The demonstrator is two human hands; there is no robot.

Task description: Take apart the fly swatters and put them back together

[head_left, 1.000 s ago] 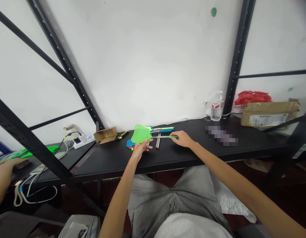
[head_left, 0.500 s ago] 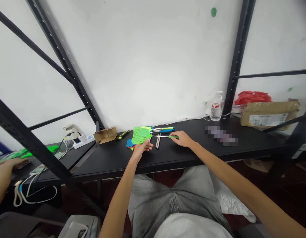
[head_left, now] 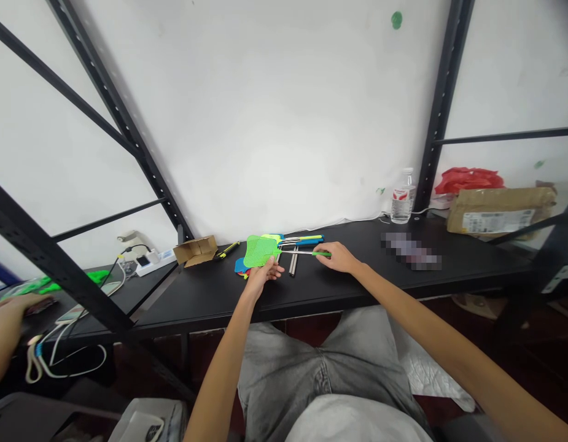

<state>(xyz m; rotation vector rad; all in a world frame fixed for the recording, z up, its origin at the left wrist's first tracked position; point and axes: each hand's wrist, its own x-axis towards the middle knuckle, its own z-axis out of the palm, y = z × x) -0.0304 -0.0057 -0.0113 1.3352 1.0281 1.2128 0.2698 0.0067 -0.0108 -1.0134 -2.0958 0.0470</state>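
Observation:
A green fly swatter (head_left: 260,252) with a mesh head and a thin metal shaft is held level just above the black table. My right hand (head_left: 339,256) is closed round its green handle. At the other end, my left hand (head_left: 264,275) has its thumb against the base of the head, with its fingers beneath. Behind it lie more fly swatters with blue and yellow handles (head_left: 310,240). A blue piece (head_left: 240,266) with red and yellow edges shows from under the green head, partly hidden. Two thin metal rods (head_left: 293,262) rest between my hands.
Leftward on the table (head_left: 196,298) are an open cardboard box (head_left: 196,251) and a black-yellow tool (head_left: 227,250). A water bottle (head_left: 402,197), a blurred item (head_left: 410,250) and a carton (head_left: 500,212) are to the right. Another person's arm (head_left: 7,328) reaches in at far left.
Both hands keep their hold on the green fly swatter. Its head has shifted very slightly to the left; everything else looks the same.

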